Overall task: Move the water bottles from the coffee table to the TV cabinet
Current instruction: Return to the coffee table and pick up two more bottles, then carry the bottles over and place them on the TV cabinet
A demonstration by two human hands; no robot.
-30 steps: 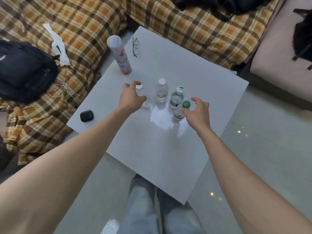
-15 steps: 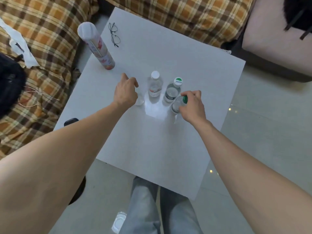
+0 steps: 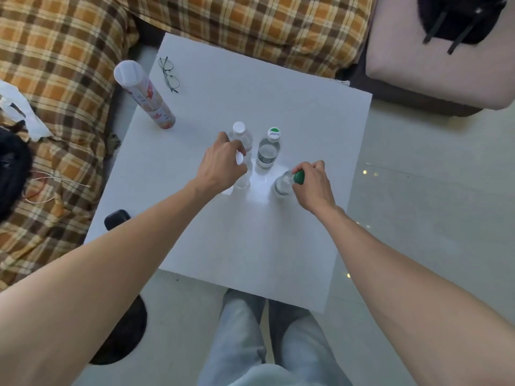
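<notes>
Several clear water bottles stand near the middle of the white coffee table (image 3: pixel 250 246). My left hand (image 3: pixel 223 165) is closed around the neck of a white-capped bottle (image 3: pixel 243 176), hiding most of it. Just behind it stands another white-capped bottle (image 3: pixel 240 132), and to its right a bottle with a green-and-white cap (image 3: pixel 269 149). My right hand (image 3: pixel 313 185) grips the top of a green-capped bottle (image 3: pixel 284 185), which leans a little to the right. The TV cabinet is not in view.
A tall white and red spray can (image 3: pixel 145 96) and a pair of glasses (image 3: pixel 168 75) sit at the table's far left. A small black case (image 3: pixel 115 218) lies at the left edge. Plaid sofas surround the far sides; my legs are below the near edge.
Both hands have closed on bottles: the left one moved right onto the white-capped bottle, and the right one has tilted the green-capped bottle. The camera view shifted downward.
</notes>
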